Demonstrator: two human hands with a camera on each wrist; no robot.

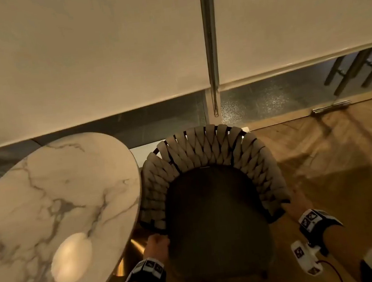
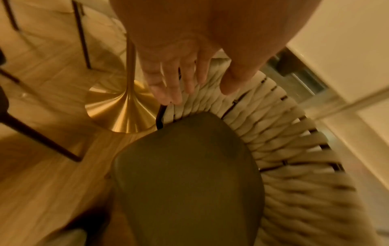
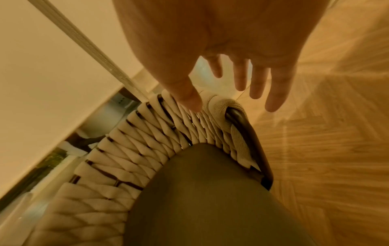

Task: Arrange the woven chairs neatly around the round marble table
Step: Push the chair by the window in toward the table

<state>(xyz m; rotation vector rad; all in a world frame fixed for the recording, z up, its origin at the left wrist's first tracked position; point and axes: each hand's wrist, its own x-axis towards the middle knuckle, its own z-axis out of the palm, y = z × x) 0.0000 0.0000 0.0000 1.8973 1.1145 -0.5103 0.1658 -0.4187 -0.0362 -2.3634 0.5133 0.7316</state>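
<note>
A woven chair (image 1: 205,157) with a dark seat cushion (image 1: 215,219) stands just right of the round marble table (image 1: 46,193), its left arm nearly touching the table edge and its back toward the window. My left hand (image 1: 157,240) is at the front end of the chair's left arm. In the left wrist view the left hand (image 2: 197,83) straddles the woven arm (image 2: 210,103) with straight fingers outside and thumb inside. My right hand (image 1: 299,199) is at the right arm's end. The right hand (image 3: 227,89) is spread, thumb on the weave (image 3: 168,133), fingers off it.
The table's gold pedestal base (image 2: 124,113) stands on the wooden floor (image 1: 334,157) close to the chair's left front corner. Dark legs of another chair (image 2: 42,136) lie beyond it. Drawn blinds (image 1: 99,57) and a glass door with bar handles (image 1: 354,68) are behind the chair.
</note>
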